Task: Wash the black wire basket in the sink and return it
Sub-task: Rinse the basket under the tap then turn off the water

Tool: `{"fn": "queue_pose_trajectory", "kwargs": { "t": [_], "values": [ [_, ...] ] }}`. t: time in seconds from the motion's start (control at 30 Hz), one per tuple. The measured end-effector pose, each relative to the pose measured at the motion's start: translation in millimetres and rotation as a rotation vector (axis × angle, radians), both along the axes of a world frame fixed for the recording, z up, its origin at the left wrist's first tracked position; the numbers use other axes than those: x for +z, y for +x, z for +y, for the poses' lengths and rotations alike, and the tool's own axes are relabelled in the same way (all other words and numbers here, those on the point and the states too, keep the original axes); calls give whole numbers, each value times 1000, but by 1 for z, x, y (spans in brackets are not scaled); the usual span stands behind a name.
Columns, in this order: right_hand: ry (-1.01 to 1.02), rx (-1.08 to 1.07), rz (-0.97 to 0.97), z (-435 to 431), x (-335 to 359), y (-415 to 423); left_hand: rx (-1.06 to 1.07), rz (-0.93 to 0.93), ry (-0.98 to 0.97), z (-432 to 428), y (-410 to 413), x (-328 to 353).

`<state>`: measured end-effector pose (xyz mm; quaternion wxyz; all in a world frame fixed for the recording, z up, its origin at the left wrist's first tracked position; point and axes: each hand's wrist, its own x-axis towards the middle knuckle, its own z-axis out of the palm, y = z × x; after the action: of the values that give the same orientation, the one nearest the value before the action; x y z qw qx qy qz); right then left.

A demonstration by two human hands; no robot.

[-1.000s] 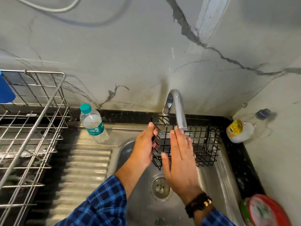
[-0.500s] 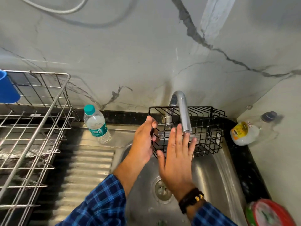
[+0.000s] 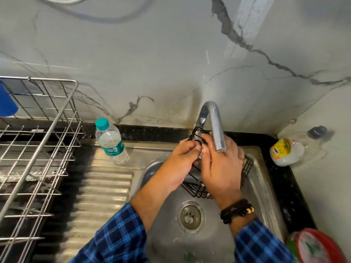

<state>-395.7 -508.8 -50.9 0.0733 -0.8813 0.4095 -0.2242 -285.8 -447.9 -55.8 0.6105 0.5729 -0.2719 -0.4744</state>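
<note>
The black wire basket [image 3: 196, 189] hangs tilted over the steel sink [image 3: 263, 186], just under the chrome tap [image 3: 216, 130]. My left hand [image 3: 178, 162] grips a wire at the basket's upper left edge. My right hand [image 3: 221, 168] lies across the basket's middle with its fingers curled over the far rim, covering most of it. Only the lower corner, the right side and a top wire show. I cannot tell whether water runs from the spout. The drain [image 3: 190, 217] lies below the hands.
A water bottle with a teal cap [image 3: 111, 143] stands on the ribbed drainboard. A steel dish rack [image 3: 38, 149] with a blue cup [image 3: 6, 103] fills the left. At right lie a yellow-white soap bottle [image 3: 284, 151] and a red-green scrubber [image 3: 319, 247].
The basket has tipped and dropped lower under the tap. My right hand went from flat in front of it to curled over it. My left hand keeps its grip.
</note>
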Motion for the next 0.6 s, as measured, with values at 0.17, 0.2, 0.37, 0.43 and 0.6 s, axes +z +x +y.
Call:
{"fn": "queue_pose_trajectory", "kwargs": {
  "t": [0.17,0.2,0.37,0.43,0.6],
  "values": [
    [206,-54,-120,-3,18,-6,-305,-378,141,-6,18,24],
    [299,-68,-143,-7,18,-9,-369,-529,159,-8,21,28],
    [704,-127,-308,-17,11,-17,-478,-1243,129,-14,17,30],
    [709,-189,-413,-15,5,-20,-296,-1496,81,-11,17,29],
    [777,-333,-588,-16,-7,-31,89,-879,332,28,34,-7]
  ]
}}
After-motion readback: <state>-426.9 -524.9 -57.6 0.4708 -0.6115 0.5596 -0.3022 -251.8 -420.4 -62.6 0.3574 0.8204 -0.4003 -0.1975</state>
